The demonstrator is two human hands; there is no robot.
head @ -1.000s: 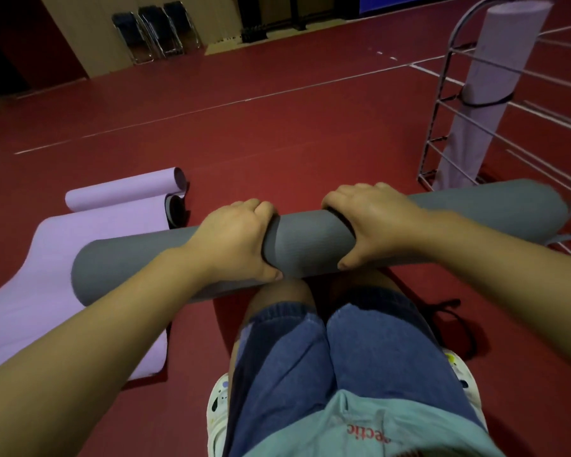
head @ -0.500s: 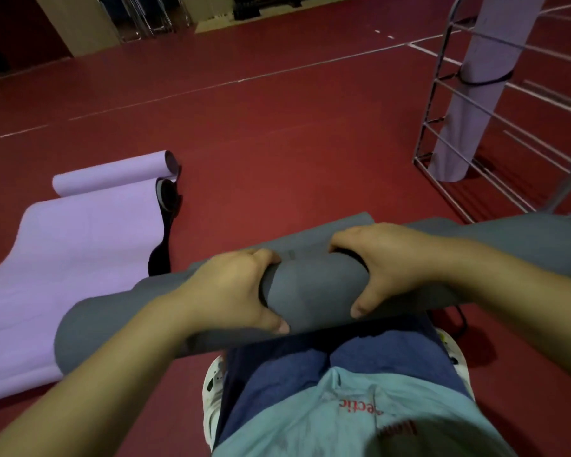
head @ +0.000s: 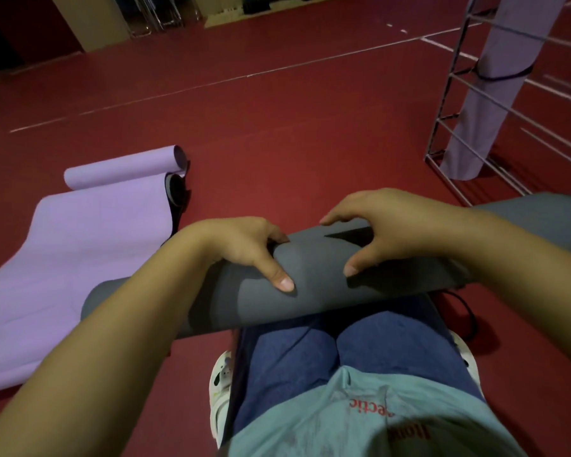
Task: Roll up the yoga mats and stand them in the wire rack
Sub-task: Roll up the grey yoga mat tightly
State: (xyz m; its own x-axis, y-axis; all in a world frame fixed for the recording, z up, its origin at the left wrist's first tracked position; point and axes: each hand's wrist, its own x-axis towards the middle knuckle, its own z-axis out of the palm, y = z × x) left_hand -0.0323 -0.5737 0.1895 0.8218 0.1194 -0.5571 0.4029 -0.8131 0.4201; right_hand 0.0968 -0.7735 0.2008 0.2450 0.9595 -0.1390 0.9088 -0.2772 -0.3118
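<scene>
Rolling step, near complete: left hand [head: 244, 245] and right hand [head: 386, 225], each grip curled round grey yoga mat [head: 314, 285] lying across the knees. Far right: wire rack [head: 449, 103] holding one lilac roll [head: 475, 103]. Next: tighten, up-end into rack. Left: lilac mat [head: 80, 245] part-unrolled on floor.

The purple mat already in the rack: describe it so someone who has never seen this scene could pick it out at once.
Look to the white wire rack on the red floor at upper right. Inside it a rolled purple mat stands upright, a black strap looped around it. The other purple mat lies mostly unrolled on the floor at left, and the grey mat is in the person's hands.
</scene>
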